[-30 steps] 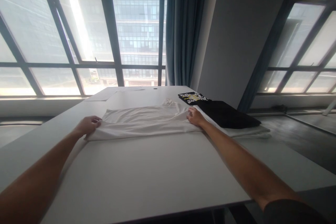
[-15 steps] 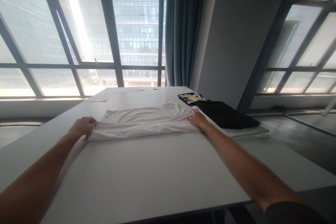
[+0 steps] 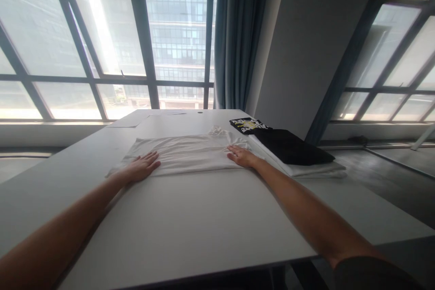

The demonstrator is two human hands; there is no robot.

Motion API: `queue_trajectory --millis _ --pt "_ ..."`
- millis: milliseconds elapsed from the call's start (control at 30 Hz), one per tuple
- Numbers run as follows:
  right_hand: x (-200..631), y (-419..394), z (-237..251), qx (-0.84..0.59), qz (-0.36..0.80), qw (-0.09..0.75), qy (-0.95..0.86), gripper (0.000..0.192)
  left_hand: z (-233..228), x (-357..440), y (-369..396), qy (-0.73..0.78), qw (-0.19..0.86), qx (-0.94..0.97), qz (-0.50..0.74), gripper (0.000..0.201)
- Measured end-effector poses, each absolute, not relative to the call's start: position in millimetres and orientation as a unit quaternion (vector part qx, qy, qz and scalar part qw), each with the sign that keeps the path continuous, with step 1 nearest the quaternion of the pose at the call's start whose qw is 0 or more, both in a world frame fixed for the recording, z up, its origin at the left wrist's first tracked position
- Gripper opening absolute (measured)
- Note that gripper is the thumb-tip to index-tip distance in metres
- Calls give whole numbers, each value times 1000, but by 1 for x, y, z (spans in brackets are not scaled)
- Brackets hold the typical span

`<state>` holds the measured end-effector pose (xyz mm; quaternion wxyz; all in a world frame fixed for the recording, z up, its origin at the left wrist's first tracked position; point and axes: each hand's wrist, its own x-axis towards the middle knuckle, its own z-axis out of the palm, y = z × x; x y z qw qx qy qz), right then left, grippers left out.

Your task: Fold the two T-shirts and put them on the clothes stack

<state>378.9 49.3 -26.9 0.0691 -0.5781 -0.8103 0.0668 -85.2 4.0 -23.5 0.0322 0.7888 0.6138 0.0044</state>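
White folded garment lay mid-tabletop, black folded shirt at its 3 o'clock. Left hand and right hand pressed flat, fingers open. Cloth looked soft, light, limp; best pinched at the edges.

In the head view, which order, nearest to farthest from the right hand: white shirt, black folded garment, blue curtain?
1. white shirt: under the right hand, touching it.
2. black folded garment: to its right, on a white folded pile.
3. blue curtain: beyond the table's far edge, by the window.
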Motion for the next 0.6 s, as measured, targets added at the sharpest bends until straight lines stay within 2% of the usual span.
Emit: queue_trajectory --millis 233,433,600 --pt "404 56 -25 -660 75 55 -746 77 -19 -124 16 690 15 723 -5 78" --pt "417 58 -27 -661 69 83 -742 68 -23 -135 20 691 30 722 21 82" --pt "421 62 -19 -646 68 58 -758 64 -20 -144 21 684 69 727 3 94"
